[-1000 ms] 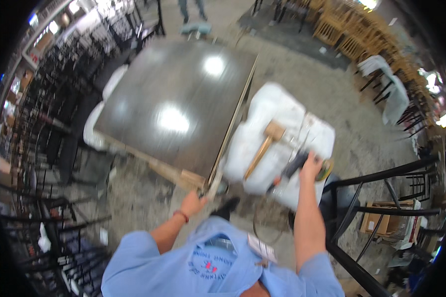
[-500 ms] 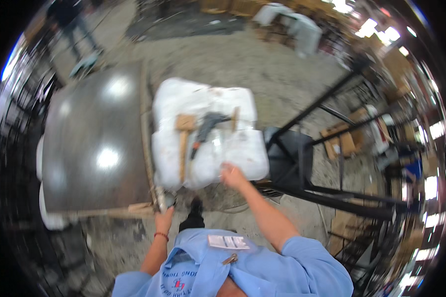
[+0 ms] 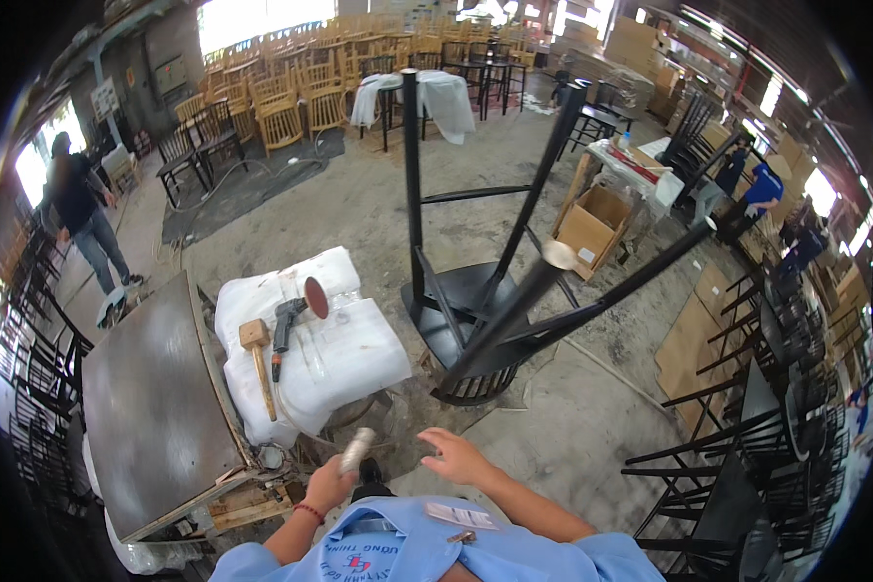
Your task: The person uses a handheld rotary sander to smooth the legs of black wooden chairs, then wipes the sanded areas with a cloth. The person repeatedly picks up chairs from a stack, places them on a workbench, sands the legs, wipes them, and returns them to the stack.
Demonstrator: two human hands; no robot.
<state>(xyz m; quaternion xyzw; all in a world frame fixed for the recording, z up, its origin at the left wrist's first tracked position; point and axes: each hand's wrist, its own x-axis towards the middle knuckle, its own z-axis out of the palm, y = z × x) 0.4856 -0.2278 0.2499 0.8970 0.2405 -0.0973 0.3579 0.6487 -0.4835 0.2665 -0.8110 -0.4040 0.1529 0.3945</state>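
My left hand point(image 3: 328, 483) is closed around a small pale cylinder point(image 3: 357, 449) held low in front of my chest. My right hand point(image 3: 453, 456) hovers open beside it, fingers spread, holding nothing. Just ahead lies a white plastic-wrapped bundle point(image 3: 335, 354) with a wooden mallet point(image 3: 257, 359) and a black power sander with a red disc point(image 3: 296, 310) resting on top. An upturned black chair point(image 3: 495, 310) stands to the right of the bundle, legs pointing up.
A dark square tabletop point(image 3: 150, 407) sits at my left on wooden scraps. Black metal chairs point(image 3: 737, 456) stack at right, a cardboard box point(image 3: 597, 223) beyond. Wooden chairs point(image 3: 281, 97) fill the back. A person point(image 3: 82, 218) walks at far left; others work at far right.
My view has swung upward to take in the upturned chair and the room. My right hand has left the sander and pulled back off the bundle. My left hand now holds a pale cylinder.
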